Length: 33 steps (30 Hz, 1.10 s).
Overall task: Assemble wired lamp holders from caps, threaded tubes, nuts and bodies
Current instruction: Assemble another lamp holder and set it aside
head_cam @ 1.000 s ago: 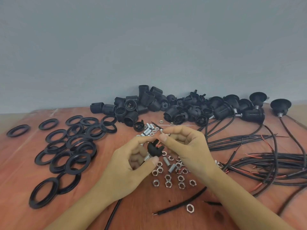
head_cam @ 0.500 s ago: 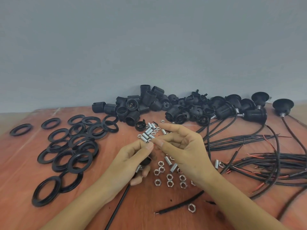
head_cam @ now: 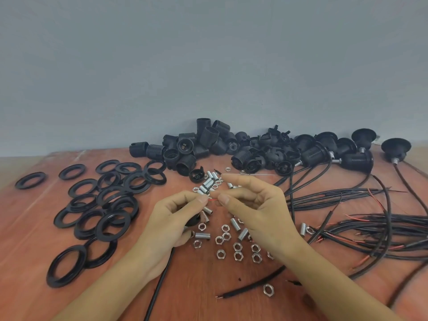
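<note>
Hands (head_cam: 171, 218) (head_cam: 257, 214) parted slightly, pinching thin red wire (head_cam: 213, 199)

You are facing a plain grey-blue wall (head_cam: 208, 61), which is filling the upper half of the view and meeting the far edge of the counter (head_cam: 27, 239). The counter is showing a reddish-brown wood-grain surface, with pale streaks (head_cam: 77, 155) running diagonally across its far left corner. Flat black rings (head_cam: 100, 227) are lying scattered over the counter's left side, many overlapping one another. One ring (head_cam: 19, 183) is sitting apart at the far left, near the edge. Another (head_cam: 55, 282) is lying nearest you, overlapping its neighbour. A beige surface (head_cam: 8, 169) is showing beyond the counter at the left margin.
</note>
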Motion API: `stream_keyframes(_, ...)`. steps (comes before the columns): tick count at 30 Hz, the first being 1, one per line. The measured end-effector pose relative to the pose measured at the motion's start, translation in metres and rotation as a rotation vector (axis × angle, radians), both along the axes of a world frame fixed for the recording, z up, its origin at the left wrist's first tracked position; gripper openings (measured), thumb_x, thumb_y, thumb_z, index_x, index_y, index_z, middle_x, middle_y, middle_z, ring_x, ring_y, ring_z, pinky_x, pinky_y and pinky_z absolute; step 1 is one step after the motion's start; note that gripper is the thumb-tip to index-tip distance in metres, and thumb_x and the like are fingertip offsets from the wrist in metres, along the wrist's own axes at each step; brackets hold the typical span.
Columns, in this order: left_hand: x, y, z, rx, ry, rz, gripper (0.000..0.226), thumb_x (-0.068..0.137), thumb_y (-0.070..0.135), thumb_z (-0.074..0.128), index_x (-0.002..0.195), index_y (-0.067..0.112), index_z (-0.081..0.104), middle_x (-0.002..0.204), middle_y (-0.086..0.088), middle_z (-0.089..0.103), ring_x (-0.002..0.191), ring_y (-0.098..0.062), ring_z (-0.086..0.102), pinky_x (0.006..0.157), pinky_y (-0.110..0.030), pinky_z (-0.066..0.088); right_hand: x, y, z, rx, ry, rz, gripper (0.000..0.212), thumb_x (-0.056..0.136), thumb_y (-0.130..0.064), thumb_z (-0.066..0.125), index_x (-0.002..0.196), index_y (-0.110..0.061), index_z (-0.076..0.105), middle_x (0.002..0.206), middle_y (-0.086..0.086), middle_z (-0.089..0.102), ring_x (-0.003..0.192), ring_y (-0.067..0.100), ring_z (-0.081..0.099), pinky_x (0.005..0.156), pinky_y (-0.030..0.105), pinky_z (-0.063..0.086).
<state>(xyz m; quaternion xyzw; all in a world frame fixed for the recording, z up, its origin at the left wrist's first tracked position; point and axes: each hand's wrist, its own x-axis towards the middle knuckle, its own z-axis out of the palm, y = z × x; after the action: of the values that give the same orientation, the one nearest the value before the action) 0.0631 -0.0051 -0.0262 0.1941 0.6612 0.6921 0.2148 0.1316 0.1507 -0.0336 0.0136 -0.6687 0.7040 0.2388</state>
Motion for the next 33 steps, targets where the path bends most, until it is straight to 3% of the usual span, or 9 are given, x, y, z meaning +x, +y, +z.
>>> stream_keyframes(4,0.002,0.003,-0.001,0.027,0.099,0.124,0.023,0.082,0.022,0.070,0.059,0.019,0.069,0.056,0.004,0.052,0.041,0.000,0.038,0.038,-0.009,0.029,0.000,-0.002,0.001,-0.001,0.003,-0.027,0.028,0.076,-0.017,0.073,0.103,-0.014,0.069,0.083,0.003,0.077,0.082,0.012,0.074,0.070,0.016,0.052)
stream_keyframes(8,0.006,0.003,0.002,0.082,0.108,0.146,0.020,0.070,0.031,0.072,0.056,0.019,0.067,0.056,0.002,0.048,0.041,-0.001,0.036,0.037,-0.011,0.028,-0.001,-0.003,0.000,0.007,0.021,-0.064,0.021,0.081,-0.006,0.073,0.101,-0.011,0.070,0.079,0.008,0.076,0.076,0.013,0.073,0.068,0.016,0.052)
stream_keyframes(10,0.006,0.002,0.003,0.086,0.110,0.146,0.020,0.068,0.034,0.071,0.054,0.020,0.067,0.057,0.000,0.045,0.041,-0.002,0.034,0.037,-0.012,0.026,0.000,-0.006,0.000,0.026,0.020,-0.060,0.020,0.080,-0.012,0.074,0.100,-0.013,0.070,0.078,0.007,0.076,0.077,0.013,0.073,0.069,0.016,0.052)
stream_keyframes(15,0.000,0.001,-0.005,0.037,0.176,0.157,0.022,0.084,0.026,0.069,0.062,0.023,0.070,0.057,0.003,0.049,0.048,-0.002,0.039,0.042,-0.010,0.030,-0.002,0.000,0.003,0.130,-0.020,-0.118,0.018,0.087,-0.014,0.072,0.104,-0.020,0.070,0.079,0.010,0.075,0.074,0.019,0.071,0.069,0.017,0.052)
stream_keyframes(19,-0.007,0.001,-0.015,-0.026,0.269,0.203,0.017,0.093,0.026,0.061,0.080,0.020,0.070,0.061,0.002,0.060,0.054,0.000,0.049,0.050,-0.010,0.036,-0.032,0.012,0.012,0.456,-0.185,-0.269,0.024,0.090,-0.032,0.066,0.113,-0.025,0.068,0.104,-0.014,0.070,0.092,-0.004,0.064,0.079,0.012,0.050)
stream_keyframes(25,-0.018,-0.002,-0.018,0.031,0.342,0.336,0.006,0.092,0.016,0.065,0.086,0.014,0.068,0.070,-0.005,0.067,0.054,-0.002,0.057,0.053,-0.011,0.045,-0.113,0.000,0.021,0.875,-0.377,-0.208,0.043,0.088,-0.036,0.067,0.127,-0.020,0.060,0.131,0.003,0.060,0.119,0.021,0.056,0.102,0.039,0.045)
stream_keyframes(28,-0.024,-0.005,-0.020,0.041,0.365,0.352,0.010,0.090,0.013,0.066,0.081,0.015,0.068,0.071,-0.014,0.066,0.053,-0.006,0.054,0.057,-0.016,0.046,-0.140,-0.005,0.015,0.886,-0.456,-0.176,0.048,0.087,-0.035,0.068,0.131,-0.019,0.057,0.134,0.009,0.055,0.122,0.028,0.053,0.103,0.045,0.044)
stream_keyframes(33,-0.025,-0.005,-0.022,0.087,0.373,0.346,0.014,0.089,0.006,0.068,0.077,0.012,0.069,0.060,-0.010,0.063,0.052,-0.008,0.053,0.056,-0.017,0.046,-0.151,-0.012,0.009,0.913,-0.448,-0.249,0.044,0.087,-0.031,0.068,0.129,-0.022,0.056,0.129,0.005,0.060,0.119,0.027,0.055,0.099,0.044,0.046)
